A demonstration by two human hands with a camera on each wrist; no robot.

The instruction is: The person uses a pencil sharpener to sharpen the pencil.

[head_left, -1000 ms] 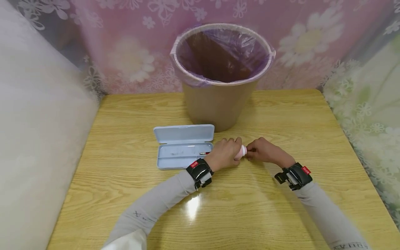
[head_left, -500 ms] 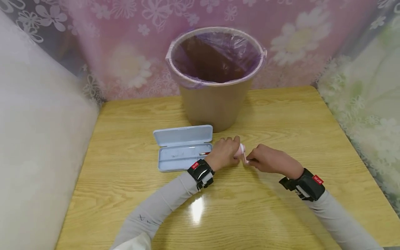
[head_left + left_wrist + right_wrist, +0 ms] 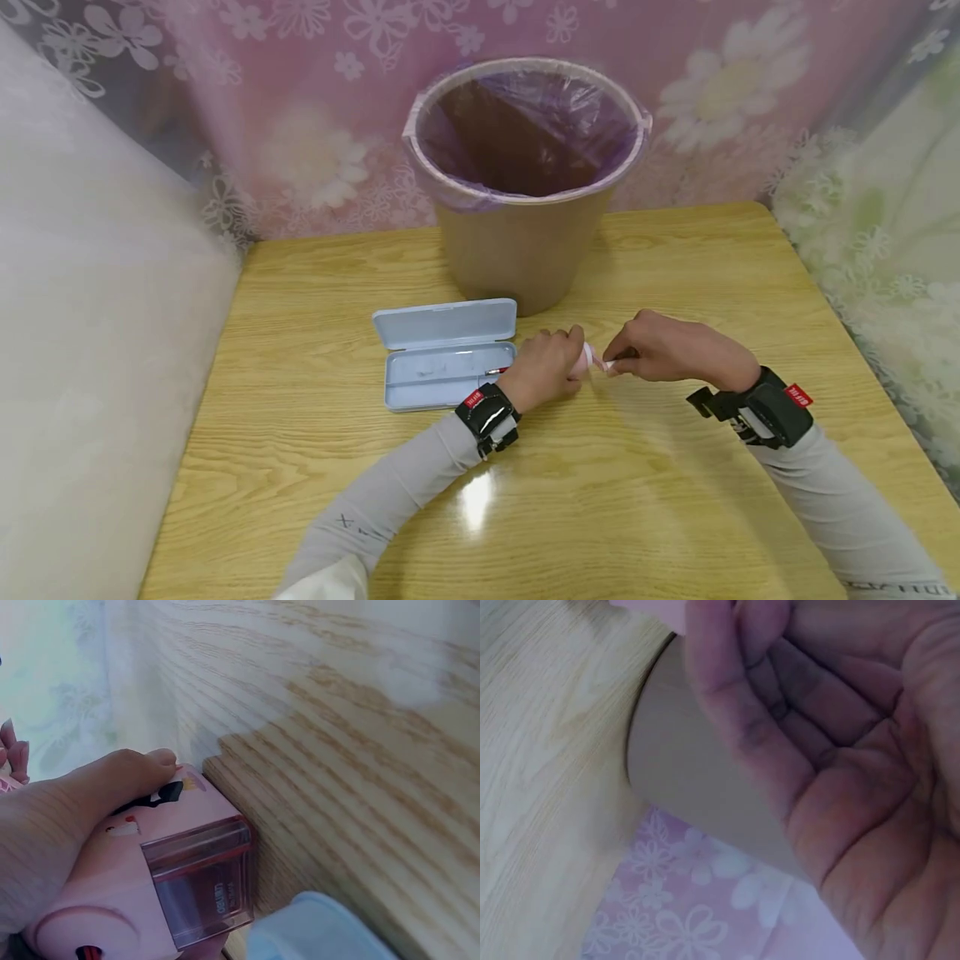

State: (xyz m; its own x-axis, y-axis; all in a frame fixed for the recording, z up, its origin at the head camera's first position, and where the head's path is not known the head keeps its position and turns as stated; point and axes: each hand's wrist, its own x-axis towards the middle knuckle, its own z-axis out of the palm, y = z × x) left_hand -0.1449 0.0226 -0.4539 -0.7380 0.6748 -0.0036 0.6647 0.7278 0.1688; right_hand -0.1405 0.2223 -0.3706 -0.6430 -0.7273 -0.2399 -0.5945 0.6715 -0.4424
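A pink crank pencil sharpener with a clear shavings drawer is gripped by my left hand, thumb along its top. A red and black pencil shows at the round hole on its face. In the head view, a red pencil end sticks out left of this hand, overlapping the case. My right hand pinches the small crank handle at the sharpener's right end between thumb and fingers. Beside the left hand, a light blue pencil case lies with its lid up.
A tall beige bin lined with a purple bag stands behind the pencil case, near the back edge of the wooden table. Flowered pink cloth hangs behind, with pale drapes on both sides.
My right hand has swung the crank handle, dipping toward me, then rising and shifting right. The left hand keeps its grip on the sharpener in about the same place.
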